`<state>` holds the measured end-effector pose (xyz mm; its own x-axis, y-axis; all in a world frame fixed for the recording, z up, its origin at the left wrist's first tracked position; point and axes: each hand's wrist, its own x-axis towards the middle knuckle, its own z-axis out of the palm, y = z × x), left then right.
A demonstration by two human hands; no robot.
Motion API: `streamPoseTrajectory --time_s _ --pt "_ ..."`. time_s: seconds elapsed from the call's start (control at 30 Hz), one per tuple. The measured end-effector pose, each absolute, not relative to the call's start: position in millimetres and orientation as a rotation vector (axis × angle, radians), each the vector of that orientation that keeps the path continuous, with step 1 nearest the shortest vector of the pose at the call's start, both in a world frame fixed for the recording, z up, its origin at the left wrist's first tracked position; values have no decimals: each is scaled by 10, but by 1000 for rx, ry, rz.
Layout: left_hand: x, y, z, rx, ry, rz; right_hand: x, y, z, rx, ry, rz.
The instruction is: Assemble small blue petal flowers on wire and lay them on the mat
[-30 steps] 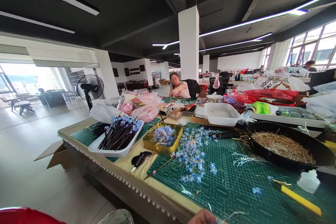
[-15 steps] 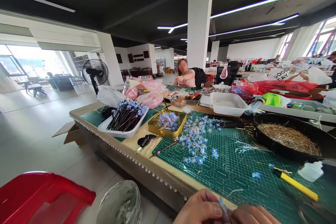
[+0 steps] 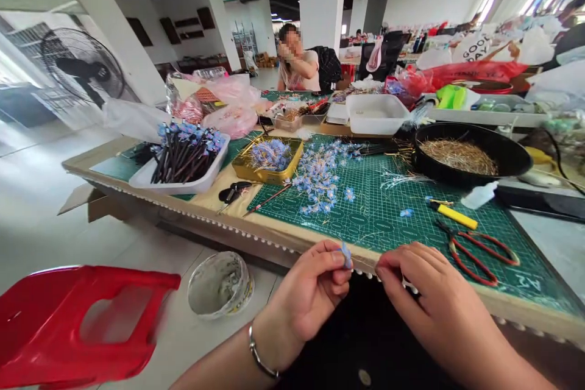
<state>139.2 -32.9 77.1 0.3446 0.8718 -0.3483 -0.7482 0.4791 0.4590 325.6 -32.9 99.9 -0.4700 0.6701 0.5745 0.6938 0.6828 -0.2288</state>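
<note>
Parted now are left hand (image 3: 308,292), fingers clamped on half-hidden blue flower (image 3: 346,255), and right hand (image 3: 429,292), whose grip cannot be told.

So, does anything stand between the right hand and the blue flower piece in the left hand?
Nothing solid that I can see: the right hand is across a gap from the blue flower piece pinched in the left hand. The table edge shows beyond.

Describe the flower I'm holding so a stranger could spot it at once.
Find the large green mat, then the left hand on its near side. The blue flower is pinched in that hand's fingertips. Unlike the flowers strewn on the mat, this one is held.
</note>
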Motion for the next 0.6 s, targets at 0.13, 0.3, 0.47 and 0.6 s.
streamPoseTrajectory --time_s 0.13,0.3,0.47,0.6 --pt "1389 -340 751 260 602 1049 3270 -375 1050 -1061 -2297 26" --pt "1423 -375 759 375 655 1056 3243 -397 1056 -1075 -2349 88" --pt "1444 -379 771 526 802 1069 3227 -438 1025 -1090 -2361 170" --pt "1457 -369 794 749 995 1094 3187 -470 1016 -1103 -2350 222"
